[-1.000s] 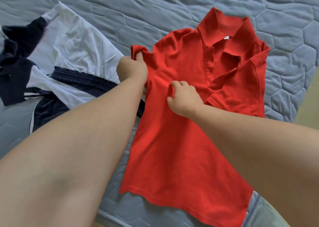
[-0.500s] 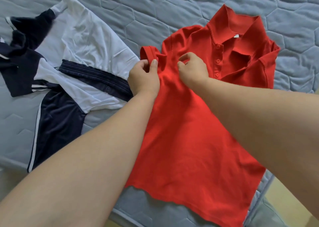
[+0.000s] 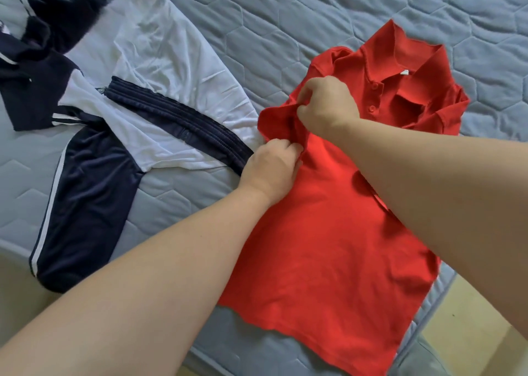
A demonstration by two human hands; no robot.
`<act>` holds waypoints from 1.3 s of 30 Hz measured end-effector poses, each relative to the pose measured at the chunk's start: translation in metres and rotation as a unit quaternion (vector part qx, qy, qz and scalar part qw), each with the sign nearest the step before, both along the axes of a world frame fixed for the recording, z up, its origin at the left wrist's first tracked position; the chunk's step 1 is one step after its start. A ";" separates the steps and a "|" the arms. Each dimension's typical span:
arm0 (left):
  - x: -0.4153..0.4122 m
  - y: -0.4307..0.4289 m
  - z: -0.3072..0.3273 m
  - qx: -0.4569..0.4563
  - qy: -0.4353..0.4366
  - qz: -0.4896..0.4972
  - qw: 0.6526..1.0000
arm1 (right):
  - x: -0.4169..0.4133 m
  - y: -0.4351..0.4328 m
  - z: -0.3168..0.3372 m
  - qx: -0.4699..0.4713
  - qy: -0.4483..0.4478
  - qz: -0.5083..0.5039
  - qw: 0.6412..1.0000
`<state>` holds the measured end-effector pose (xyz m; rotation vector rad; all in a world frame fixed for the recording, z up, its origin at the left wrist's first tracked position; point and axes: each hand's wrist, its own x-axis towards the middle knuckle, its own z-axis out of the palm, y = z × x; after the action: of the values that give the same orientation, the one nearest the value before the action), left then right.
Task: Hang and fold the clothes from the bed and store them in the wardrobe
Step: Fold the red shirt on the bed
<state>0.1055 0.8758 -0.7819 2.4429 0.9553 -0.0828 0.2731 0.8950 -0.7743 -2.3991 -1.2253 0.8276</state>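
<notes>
Fingers (image 3: 290, 147) of left hand (image 3: 270, 170) and right hand (image 3: 327, 104) pinch the sleeve (image 3: 275, 121) at ten o'clock on the red polo (image 3: 328, 247), apparently mid-fold; next, it likely needs laying flat inward.

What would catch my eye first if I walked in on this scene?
The bright red polo shirt, spread on the right of the grey quilted bed, stands out first. The left hand and right hand both pinch its bunched sleeve mid-view. To the left lie white and navy clothes.
</notes>
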 end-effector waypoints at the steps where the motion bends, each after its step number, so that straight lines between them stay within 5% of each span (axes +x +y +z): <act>1: -0.001 -0.003 -0.001 -0.016 -0.017 0.025 0.999 | -0.001 -0.003 0.000 0.026 0.005 -0.063 0.998; 5: 0.007 -0.007 0.000 -0.051 -0.132 0.261 0.955 | -0.007 -0.024 -0.002 0.127 0.048 -0.213 0.968; 10: 0.031 -0.001 0.002 -0.096 -0.156 0.458 0.870 | -0.010 -0.055 -0.015 0.029 -0.014 -0.163 0.986; 17: 0.034 -0.022 -0.007 -0.095 -0.015 0.243 0.965 | 0.002 -0.089 -0.026 -0.010 -0.018 -0.074 0.997; 23: 0.033 -0.031 -0.007 -0.080 0.064 0.301 0.948 | 0.010 -0.111 -0.028 -0.002 0.005 -0.120 0.993; 30: 0.031 -0.050 -0.011 0.013 0.050 0.135 0.989 | 0.018 -0.135 -0.028 -0.024 0.025 -0.198 0.980; 34: 0.033 -0.056 -0.017 -0.055 0.094 0.027 0.994 | 0.020 -0.141 -0.035 -0.142 0.033 -0.128 0.981; 36: 0.032 -0.057 -0.019 -0.134 0.103 0.037 0.985 | 0.023 -0.141 -0.035 -0.163 0.044 -0.108 0.980; 39: 0.032 -0.053 -0.018 -0.145 0.016 0.217 0.965 | 0.025 -0.136 -0.027 -0.121 0.016 -0.111 0.986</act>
<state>0.1379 0.8223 -0.7997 1.9294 1.3661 -0.0991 0.2979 0.7588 -0.8009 -2.6399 -0.8652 0.9867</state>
